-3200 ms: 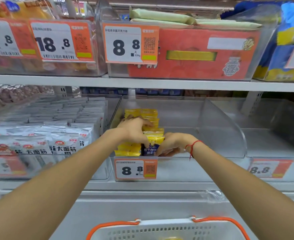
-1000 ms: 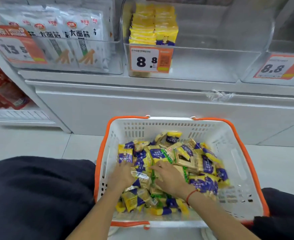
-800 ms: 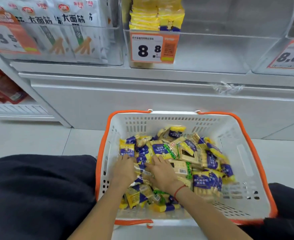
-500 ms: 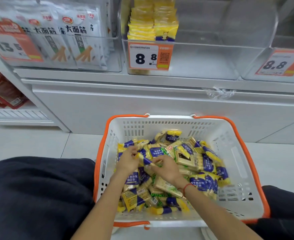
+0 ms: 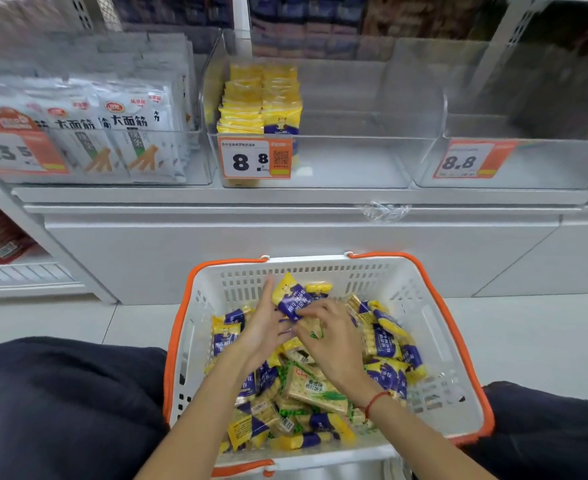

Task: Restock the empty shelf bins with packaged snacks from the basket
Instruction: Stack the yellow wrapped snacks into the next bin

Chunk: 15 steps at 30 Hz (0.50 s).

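Note:
A white basket (image 5: 434,327) with an orange rim stands on the floor between my knees, full of yellow-and-blue snack packets and some green-printed ones. Over its middle, my left hand (image 5: 263,332) and my right hand (image 5: 330,336) together hold one yellow-and-blue packet (image 5: 292,297), lifted above the pile. My right fingers pinch its lower edge; my left hand's fingers lie straight against its left side. Above, a clear shelf bin (image 5: 355,161) with an 8.8 price tag holds two short rows of the same yellow packets (image 5: 261,98) at its left; the rest of it is bare.
Left of that bin is a bin of white noodle-snack bags (image 5: 119,129). To the right stands another clear bin (image 5: 528,168) with an 8.8 tag. A white shelf base (image 5: 303,244) rises behind the basket. Dark trouser legs flank the basket.
Both hands have risen from the pile, lifting one yellow-and-blue packet toward the far side of the basket. The camera tilted slightly; earlier the hands were placing packets in the shelf bin.

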Each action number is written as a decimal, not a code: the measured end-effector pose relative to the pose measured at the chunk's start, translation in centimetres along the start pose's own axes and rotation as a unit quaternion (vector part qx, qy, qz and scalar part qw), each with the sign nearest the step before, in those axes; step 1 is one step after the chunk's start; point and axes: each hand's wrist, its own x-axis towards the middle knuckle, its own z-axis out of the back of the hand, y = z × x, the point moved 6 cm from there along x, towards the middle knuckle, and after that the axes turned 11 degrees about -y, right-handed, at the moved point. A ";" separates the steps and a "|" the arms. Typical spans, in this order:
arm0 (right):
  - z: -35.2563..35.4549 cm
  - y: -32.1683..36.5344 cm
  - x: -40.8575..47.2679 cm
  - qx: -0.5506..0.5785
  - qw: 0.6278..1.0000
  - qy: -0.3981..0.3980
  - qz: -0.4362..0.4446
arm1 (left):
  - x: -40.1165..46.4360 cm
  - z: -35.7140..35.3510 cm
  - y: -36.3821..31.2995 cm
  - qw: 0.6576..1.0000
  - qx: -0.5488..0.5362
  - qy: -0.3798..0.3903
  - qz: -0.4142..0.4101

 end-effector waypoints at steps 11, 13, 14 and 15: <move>0.8 -6.3 2.3 0.032 0.976 -0.002 -0.216 | 0.6 1.6 1.2 0.997 -0.019 -0.073 0.029; 2.0 -10.0 2.8 -0.100 0.970 0.040 -0.218 | 0.7 2.1 2.1 0.991 -0.064 -0.114 0.043; 2.5 -11.9 2.9 -0.157 0.958 0.079 -0.225 | 0.7 2.2 2.4 0.988 -0.072 -0.126 0.048; 2.7 -13.8 2.8 -0.196 0.943 0.120 -0.240 | 0.7 2.2 2.7 0.988 -0.065 -0.131 0.052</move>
